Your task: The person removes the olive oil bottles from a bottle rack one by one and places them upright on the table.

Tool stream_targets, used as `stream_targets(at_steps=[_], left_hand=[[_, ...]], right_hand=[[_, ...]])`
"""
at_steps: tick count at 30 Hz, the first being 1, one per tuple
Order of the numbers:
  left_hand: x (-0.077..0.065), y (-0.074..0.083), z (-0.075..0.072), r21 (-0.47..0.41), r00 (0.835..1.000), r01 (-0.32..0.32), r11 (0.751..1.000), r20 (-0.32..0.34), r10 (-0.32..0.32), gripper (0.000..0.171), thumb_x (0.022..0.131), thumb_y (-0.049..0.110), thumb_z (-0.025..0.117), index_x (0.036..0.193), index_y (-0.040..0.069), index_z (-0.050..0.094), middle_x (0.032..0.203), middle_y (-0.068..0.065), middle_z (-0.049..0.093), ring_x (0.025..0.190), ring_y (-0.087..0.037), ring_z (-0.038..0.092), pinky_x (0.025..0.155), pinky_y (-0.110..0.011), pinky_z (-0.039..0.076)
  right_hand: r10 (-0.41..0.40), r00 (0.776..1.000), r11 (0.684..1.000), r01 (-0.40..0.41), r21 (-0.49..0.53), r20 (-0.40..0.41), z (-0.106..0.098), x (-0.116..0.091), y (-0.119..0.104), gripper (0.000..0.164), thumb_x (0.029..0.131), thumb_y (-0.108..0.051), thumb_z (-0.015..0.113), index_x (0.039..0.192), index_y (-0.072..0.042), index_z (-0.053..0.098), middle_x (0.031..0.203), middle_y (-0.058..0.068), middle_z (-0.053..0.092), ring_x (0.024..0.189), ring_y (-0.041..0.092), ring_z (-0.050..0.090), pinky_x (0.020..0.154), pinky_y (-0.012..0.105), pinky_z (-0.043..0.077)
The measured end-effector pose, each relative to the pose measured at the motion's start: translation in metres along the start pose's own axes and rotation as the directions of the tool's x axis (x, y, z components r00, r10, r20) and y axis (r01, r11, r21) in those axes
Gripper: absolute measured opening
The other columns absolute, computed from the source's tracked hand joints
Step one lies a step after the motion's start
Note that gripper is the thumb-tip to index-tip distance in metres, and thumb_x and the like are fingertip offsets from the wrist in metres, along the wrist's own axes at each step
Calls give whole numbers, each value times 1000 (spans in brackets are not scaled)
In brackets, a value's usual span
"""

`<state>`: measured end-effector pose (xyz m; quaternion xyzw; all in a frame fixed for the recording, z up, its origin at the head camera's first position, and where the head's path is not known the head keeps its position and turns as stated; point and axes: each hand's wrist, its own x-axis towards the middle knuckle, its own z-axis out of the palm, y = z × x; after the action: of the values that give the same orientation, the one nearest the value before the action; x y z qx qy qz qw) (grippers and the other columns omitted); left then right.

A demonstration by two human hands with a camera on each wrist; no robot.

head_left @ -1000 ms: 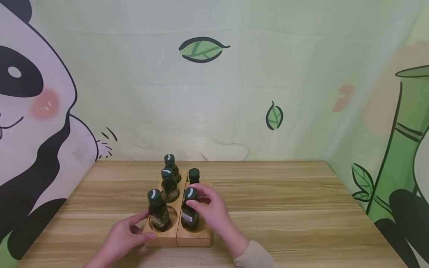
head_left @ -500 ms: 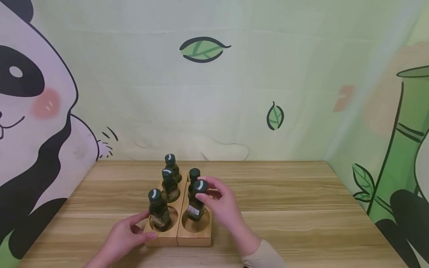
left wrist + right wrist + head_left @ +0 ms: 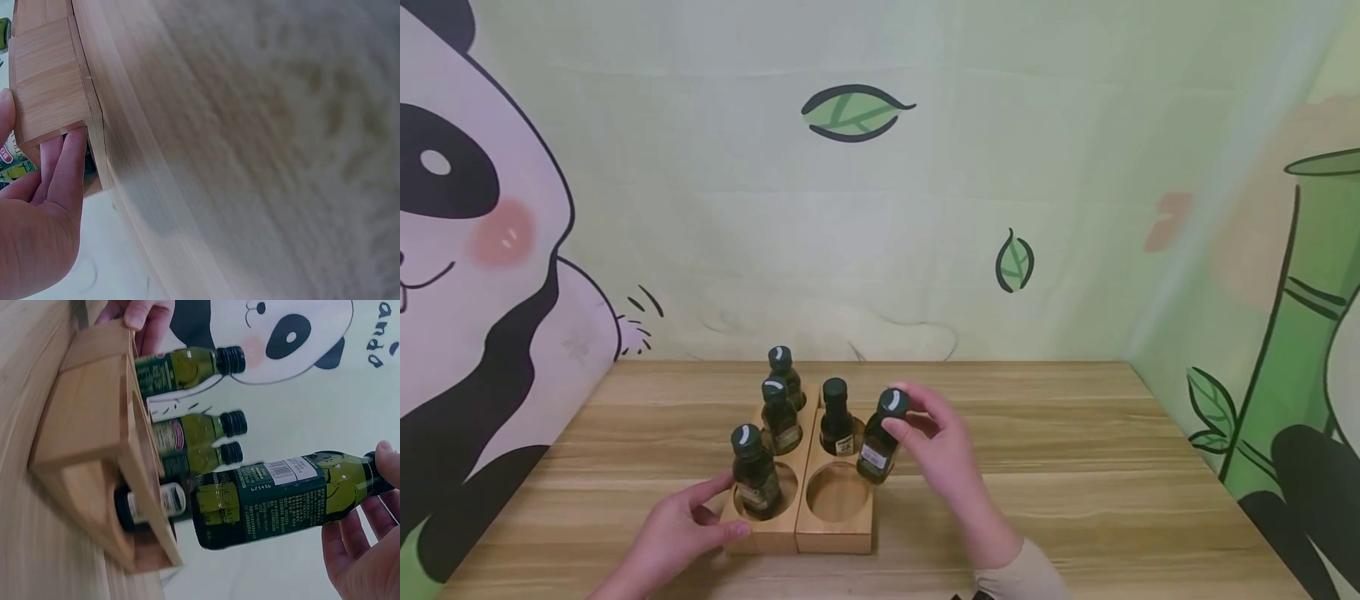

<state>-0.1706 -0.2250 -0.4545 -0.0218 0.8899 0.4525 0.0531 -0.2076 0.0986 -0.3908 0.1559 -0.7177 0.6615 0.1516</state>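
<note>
My right hand [image 3: 943,450] pinches a small green glass bottle [image 3: 877,446] by its dark cap and neck, off the right edge of a wooden bottle rack [image 3: 835,540]. In the right wrist view this bottle [image 3: 281,499] shows a dark label with a white barcode sticker. The front round hole [image 3: 839,500] of the right rack block stands vacant. My left hand [image 3: 676,518] grips the front left corner of the left block, thumb against its front. In the left wrist view its fingers [image 3: 65,165] reach under the wood.
Three similar bottles stand in a row in the left block: front [image 3: 758,479], middle [image 3: 781,421] and back [image 3: 787,382]. Another bottle [image 3: 837,425] sits in the right block's rear hole. The wood-grain table [image 3: 1045,433] meets a printed panda backdrop [image 3: 925,208].
My right hand has lifted the bottle out of the right block's front hole and carried it to the right and away from me. My left hand stays in place.
</note>
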Motion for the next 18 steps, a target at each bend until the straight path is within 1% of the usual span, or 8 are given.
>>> stream_targets(at_steps=[2,6,9,13,18], left_hand=[[0,0,0,-1,1000,1,1000,-1,-1,89,67,37,91,141,3,54,86,-2,67,73,-17,60,62,-31,47],[0,0,1,-6,1000,3,1000,-1,-3,90,67,38,91,141,3,54,92,-2,67,75,-17,60,62,-32,47],[-1,0,1,-10,1000,3,1000,-1,-3,90,67,37,91,141,3,53,92,-3,67,75,-17,60,62,-32,47],[-1,0,1,-10,1000,-1,1000,-7,1,90,67,36,91,141,2,53,89,-2,67,75,-17,60,62,-31,47],[-1,0,1,-8,1000,1,1000,-7,-2,89,67,36,91,141,2,53,86,-2,67,74,-17,60,61,-31,47]], right_hand=[[5,1000,1000,-6,-11,-20,-6,-1,2,41,83,1,77,123,-3,66,113,16,63,100,31,63,88,39,52],[33,998,999,-35,-38,-50,-19,-2,8,42,83,0,77,124,-3,66,113,16,63,99,30,64,86,34,52],[55,996,997,-60,-58,-74,-28,-3,14,42,84,0,77,124,-3,66,112,16,63,98,29,65,84,31,52],[66,992,994,-75,-77,-111,-39,-3,22,40,84,-1,78,123,-5,67,112,15,63,96,27,65,83,28,52],[76,985,989,-95,-117,-156,-52,-1,32,38,86,-2,77,123,-3,67,113,15,64,97,23,62,83,26,51]])
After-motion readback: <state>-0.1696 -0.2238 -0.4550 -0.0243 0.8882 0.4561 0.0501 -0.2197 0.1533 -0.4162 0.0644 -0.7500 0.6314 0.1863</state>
